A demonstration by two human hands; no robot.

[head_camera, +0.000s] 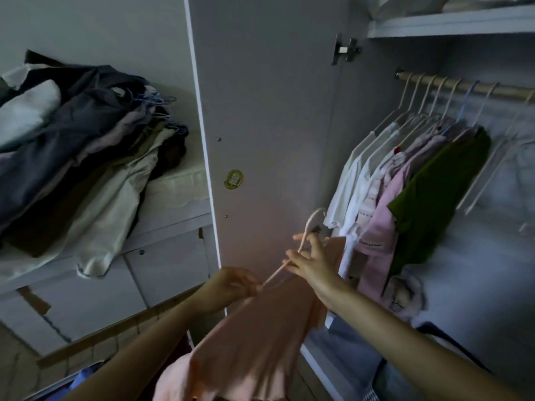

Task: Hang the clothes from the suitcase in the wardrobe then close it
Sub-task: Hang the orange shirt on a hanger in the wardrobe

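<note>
Step in hand: getting the pink garment [260,328] seated on the white hanger [301,244], just short of the open wardrobe door [269,125]. Not on the rail [474,86] yet.

Hands:
- Left hand [231,285], low in front of the door: fingers curled, pinching the hanger's arm end together with the fabric's shoulder edge.
- Right hand [311,260], just right of the left and nearer the wardrobe opening: fingers closed round the hanger near its neck, hook sticking up above the knuckles.
- Both forearms reach forward and up from the bottom of the view; right arm is extended further.

Where things are:
- Garment drapes down from the hanger between the two forearms, below the door's green sticker [233,179].
- Rail is up and right of the door, already carrying white, pink and green tops [434,183] bunched toward its door end, with bare hangers further along.
- Clothes pile [86,146] sits on a surface left of the door. Suitcase can't be identified here.

Next move, my read: finish pulling the shoulder over the hanger arm, then lift with the right hand and hook onto the rail right of the green top, where there looks to be room. Hook needs turning to face the rail first.
</note>
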